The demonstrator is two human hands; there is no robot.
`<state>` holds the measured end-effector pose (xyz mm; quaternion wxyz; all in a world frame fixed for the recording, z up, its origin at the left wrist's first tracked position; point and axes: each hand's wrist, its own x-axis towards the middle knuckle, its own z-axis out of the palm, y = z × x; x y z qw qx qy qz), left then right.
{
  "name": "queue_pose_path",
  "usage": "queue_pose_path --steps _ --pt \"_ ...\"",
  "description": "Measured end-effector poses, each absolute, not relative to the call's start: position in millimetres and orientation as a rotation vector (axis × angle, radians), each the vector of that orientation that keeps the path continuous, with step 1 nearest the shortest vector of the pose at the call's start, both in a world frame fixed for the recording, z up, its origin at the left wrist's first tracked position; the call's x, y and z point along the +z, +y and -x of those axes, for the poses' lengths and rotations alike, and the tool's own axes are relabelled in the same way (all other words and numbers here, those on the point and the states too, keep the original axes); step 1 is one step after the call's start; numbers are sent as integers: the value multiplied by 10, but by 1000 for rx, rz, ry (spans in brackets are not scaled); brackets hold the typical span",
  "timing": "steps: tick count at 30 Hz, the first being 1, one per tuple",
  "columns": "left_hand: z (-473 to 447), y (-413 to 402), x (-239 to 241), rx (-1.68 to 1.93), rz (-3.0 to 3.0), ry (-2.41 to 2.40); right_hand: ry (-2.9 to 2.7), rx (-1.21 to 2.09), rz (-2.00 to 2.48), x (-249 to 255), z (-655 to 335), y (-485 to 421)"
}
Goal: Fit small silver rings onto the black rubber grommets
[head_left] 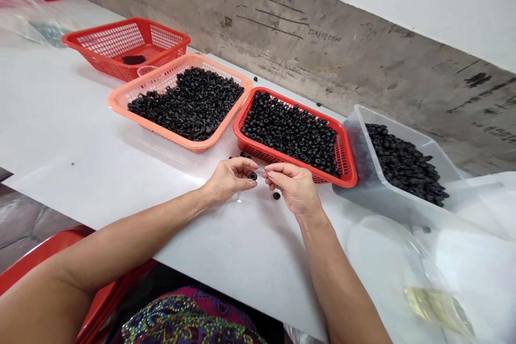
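My left hand (229, 181) is shut on a small black rubber ring (252, 176), held between thumb and fingers over the white table (80, 118). My right hand (292, 188) pinches a tiny clear plastic piece (260, 171) close to that ring, and the two hands nearly touch. A loose black ring (276, 195) lies on the table just below my right fingers. Directly ahead, a red plastic basket (342, 156) is heaped with similar black rings.
A peach basket (220, 67) holds more black pieces, and a clear plastic bin (363, 172) holds others at right. A red basket (133, 32) stands behind. A plastic bag (437, 309) lies at front right. A concrete wall (282, 21) runs along the table's far edge.
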<state>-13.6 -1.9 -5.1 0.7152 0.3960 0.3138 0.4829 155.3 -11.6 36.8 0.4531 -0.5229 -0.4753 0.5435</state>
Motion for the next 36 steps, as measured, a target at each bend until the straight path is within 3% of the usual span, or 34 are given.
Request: queue_pose_path --steps 9,29,36 --pt "153 -16 0 920 -720 582 -1210 1326 1248 427 -1579 -139" --pt "146 -97 49 870 -1151 689 -1330 1500 1230 394 -1624 -125" --pt "127 -89 14 1012 -1168 645 -1320 1563 1256 350 -1584 -108"
